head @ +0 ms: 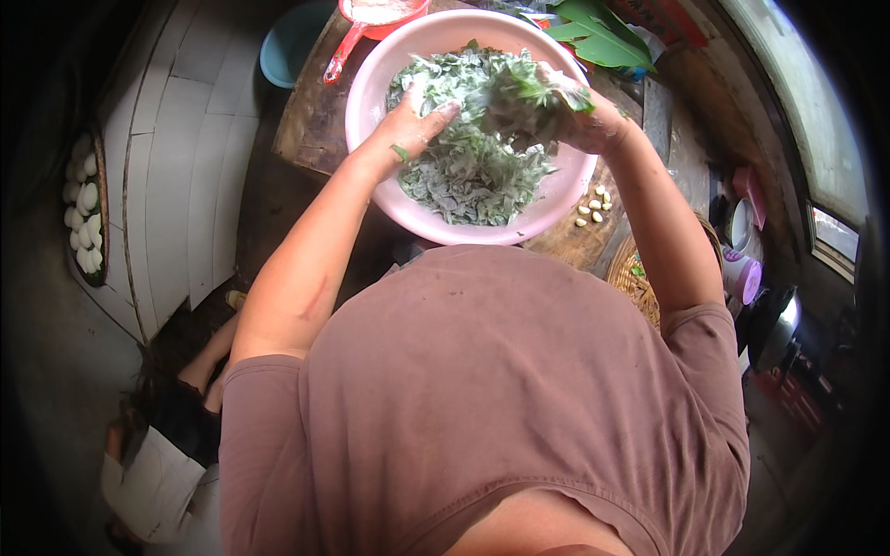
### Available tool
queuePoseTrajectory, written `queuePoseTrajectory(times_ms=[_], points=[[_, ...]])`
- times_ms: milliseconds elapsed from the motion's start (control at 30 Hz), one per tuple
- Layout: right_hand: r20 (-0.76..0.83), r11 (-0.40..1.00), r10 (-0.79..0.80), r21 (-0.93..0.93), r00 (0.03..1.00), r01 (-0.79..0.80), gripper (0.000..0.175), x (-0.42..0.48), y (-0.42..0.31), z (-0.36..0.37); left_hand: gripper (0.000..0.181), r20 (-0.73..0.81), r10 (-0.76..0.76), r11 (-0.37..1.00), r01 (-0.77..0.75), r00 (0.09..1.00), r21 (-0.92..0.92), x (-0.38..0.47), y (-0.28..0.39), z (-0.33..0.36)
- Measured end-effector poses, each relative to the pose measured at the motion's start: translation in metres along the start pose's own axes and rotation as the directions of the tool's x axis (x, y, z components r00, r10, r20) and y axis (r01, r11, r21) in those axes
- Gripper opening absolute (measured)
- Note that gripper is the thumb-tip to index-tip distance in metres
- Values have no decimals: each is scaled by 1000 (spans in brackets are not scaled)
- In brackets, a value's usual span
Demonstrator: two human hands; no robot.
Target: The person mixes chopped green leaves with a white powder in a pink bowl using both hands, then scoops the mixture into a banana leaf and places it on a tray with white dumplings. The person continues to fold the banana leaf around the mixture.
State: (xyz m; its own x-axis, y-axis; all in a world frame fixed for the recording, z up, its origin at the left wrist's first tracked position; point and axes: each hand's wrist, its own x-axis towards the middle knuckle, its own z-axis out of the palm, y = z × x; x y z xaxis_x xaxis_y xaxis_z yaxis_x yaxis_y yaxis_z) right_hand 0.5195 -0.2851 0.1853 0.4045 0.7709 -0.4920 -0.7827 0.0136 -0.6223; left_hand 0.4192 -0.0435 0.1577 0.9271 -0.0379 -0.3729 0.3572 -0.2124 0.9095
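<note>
A wide pink plastic basin [480, 233] holds a heap of chopped green leaves [480, 187] dusted with white flour-like powder. My left hand [421, 125] is inside the basin on its left side, thumb spread from the fingers, resting against the leaves; some fingertips are hard to make out. Powder and a leaf scrap cling to its skin and wrist. At the right side, my right hand [591, 125] grips a blurred clump of the leaves, lifted above the heap. Part of that hand is hidden behind the clump.
A red ladle [348, 45] of white powder sits at the wooden table's [313, 132] back left, near a blue basin [281, 52]. Peeled garlic cloves [596, 204] and a wicker basket [633, 274] lie right. Large green leaves [601, 38] are behind. A person [160, 479] is at lower left.
</note>
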Motion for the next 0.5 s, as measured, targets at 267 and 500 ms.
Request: queuePoseTrajectory(times_ms=[267, 500], points=[[-559, 569, -63, -701, 827, -430, 61, 23, 62, -19, 125, 187, -199, 847, 72, 962, 526, -16, -38, 17], [-278, 870, -100, -490, 955, -52, 66, 25, 66, 47, 96, 21, 31, 987, -33, 999, 157, -17, -49, 54]])
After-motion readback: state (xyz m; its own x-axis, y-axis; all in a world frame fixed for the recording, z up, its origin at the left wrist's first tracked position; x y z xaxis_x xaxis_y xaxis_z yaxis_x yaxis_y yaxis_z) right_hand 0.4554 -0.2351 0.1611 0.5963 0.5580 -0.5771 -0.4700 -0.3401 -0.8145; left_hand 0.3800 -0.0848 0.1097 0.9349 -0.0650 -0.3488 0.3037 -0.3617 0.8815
